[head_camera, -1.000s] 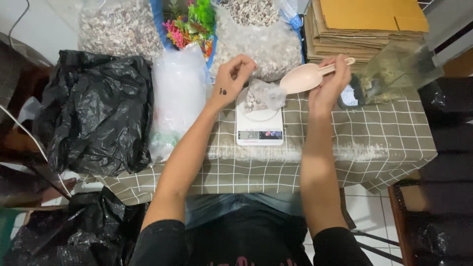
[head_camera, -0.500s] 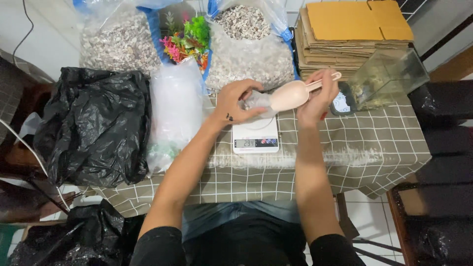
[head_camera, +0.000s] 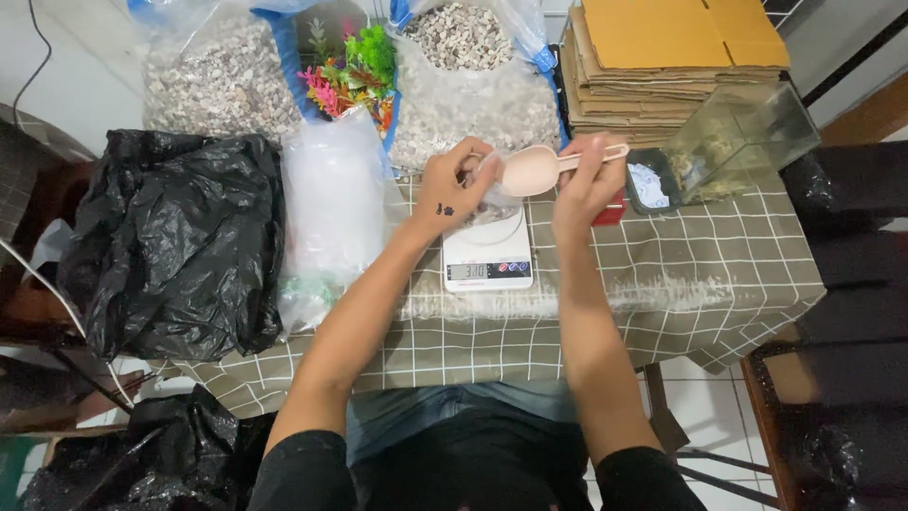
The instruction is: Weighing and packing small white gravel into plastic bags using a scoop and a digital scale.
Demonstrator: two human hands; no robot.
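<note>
Clearly, with the left hand [head_camera: 452, 189] pinching the small gravel bag [head_camera: 492, 201] on the scale [head_camera: 488, 254], the right hand's [head_camera: 584, 182] scoop [head_camera: 530, 170] could spill gravel if tipped off-centre.

Pale pink scoop [head_camera: 528, 170], white scale [head_camera: 488, 254]

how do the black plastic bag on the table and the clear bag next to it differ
The black plastic bag is opaque, crumpled and wide, hiding whatever it holds. The clear bag beside it is see-through, narrower and stands taller, with something greenish visible at its bottom. Both are soft plastic, lie on the checked tablecloth, and neither hand touches them.
</note>
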